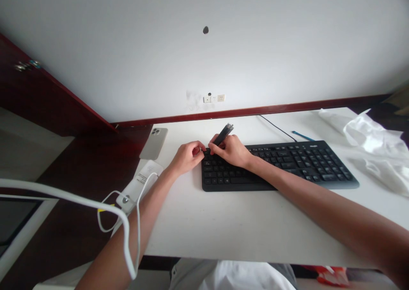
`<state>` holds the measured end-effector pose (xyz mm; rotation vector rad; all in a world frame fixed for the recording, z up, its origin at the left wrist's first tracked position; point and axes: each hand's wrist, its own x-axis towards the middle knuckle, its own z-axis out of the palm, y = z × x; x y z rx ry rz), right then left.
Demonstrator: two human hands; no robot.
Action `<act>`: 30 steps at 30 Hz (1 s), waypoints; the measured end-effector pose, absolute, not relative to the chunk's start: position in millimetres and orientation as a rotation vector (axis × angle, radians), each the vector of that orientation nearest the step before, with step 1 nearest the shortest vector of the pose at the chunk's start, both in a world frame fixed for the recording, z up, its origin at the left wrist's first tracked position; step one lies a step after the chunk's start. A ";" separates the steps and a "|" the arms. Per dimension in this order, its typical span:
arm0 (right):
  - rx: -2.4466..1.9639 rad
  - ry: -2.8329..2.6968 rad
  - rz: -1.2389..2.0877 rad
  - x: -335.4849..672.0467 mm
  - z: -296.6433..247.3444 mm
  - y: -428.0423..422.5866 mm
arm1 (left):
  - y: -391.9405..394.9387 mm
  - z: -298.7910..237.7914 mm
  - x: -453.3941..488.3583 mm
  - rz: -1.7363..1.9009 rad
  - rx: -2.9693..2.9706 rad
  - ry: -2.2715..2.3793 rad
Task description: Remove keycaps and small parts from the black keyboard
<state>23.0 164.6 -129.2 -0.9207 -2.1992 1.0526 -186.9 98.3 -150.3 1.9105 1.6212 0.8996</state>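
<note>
A black keyboard (243, 180) lies on the white table. Over its upper left keys, my right hand (234, 149) is closed around a dark, stick-like tool (223, 134), held tilted with its grey, split-looking end pointing up and away. The tool's lower end is hidden by the fingers. At the keyboard's upper left corner, my left hand (188, 157) has thumb and index finger brought together, touching or nearly touching the edge. Whatever sits between those fingertips is too small to make out.
Left of my hands lie a phone (154, 143) and a white power strip (140, 183) with looping white cables (126, 222). A blue stick (303, 136) and the keyboard's cable (277, 127) lie behind the keyboard. Crumpled white plastic (372, 132) covers the right side.
</note>
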 end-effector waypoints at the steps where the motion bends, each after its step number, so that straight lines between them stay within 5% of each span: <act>1: -0.909 -2.205 1.059 22.6 -128.4 164.0 | 98.2 -150.5 -186.1 0.910 1.912 1.616; 16: -0.462 -2.434 1.202 35.4 -118.2 186.9 | 100.5 -156.0 -186.9 0.918 1.974 1.611; 30: -0.542 -2.364 1.081 26.1 -134.8 186.1 | 99.6 -155.9 -185.4 0.950 1.915 1.582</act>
